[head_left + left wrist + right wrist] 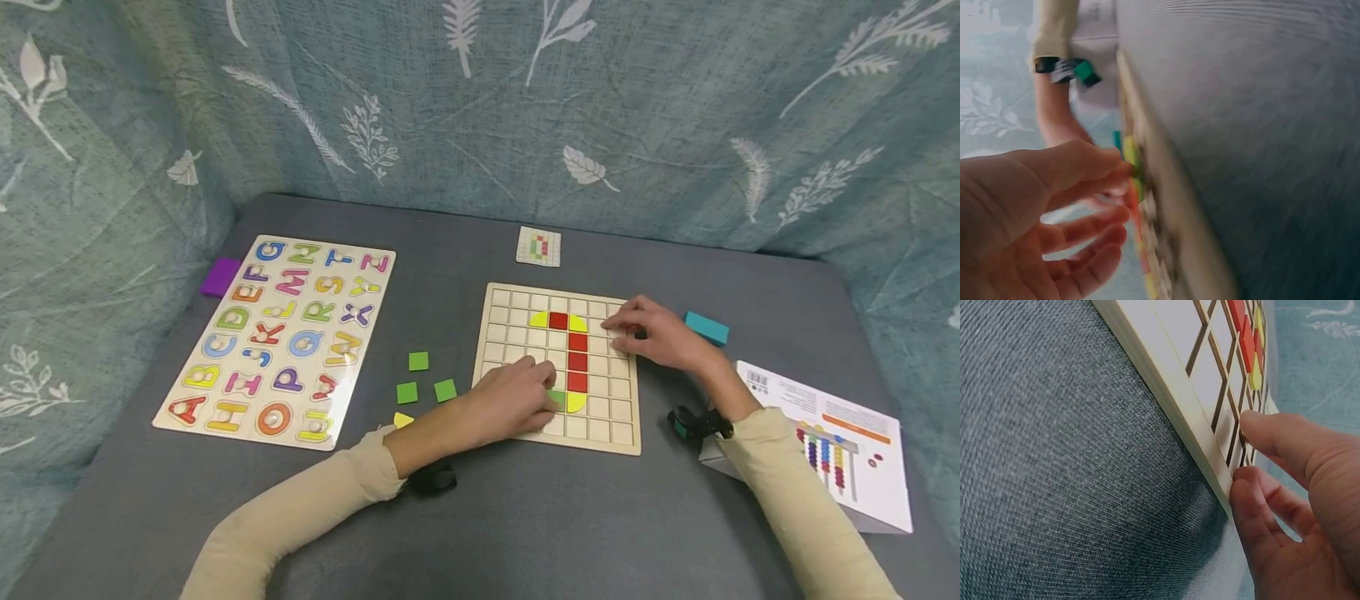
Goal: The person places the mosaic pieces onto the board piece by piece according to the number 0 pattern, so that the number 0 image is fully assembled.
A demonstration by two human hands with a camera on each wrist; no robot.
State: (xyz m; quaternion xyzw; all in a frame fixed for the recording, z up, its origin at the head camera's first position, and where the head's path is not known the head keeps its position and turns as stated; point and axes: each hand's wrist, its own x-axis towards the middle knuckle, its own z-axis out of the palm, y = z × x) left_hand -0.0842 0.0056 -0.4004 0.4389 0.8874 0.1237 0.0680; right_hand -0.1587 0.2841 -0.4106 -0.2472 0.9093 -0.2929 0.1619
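Note:
A square wooden grid board lies on the grey table. Red square tiles and yellow rounded tiles form a hooked line on it. My left hand reaches over the board's lower left part, thumb and index finger pinching a green square tile beside the lower yellow one. In the left wrist view, the green tile shows right at the thumb tip. My right hand rests at the board's right edge, fingers loosely bent and holding nothing; the right wrist view shows fingertips at the rim.
Several loose green tiles and a yellow tile lie left of the board. A small pattern card lies behind it. Further left is an alphabet puzzle over a purple block. A teal block and white box stand right.

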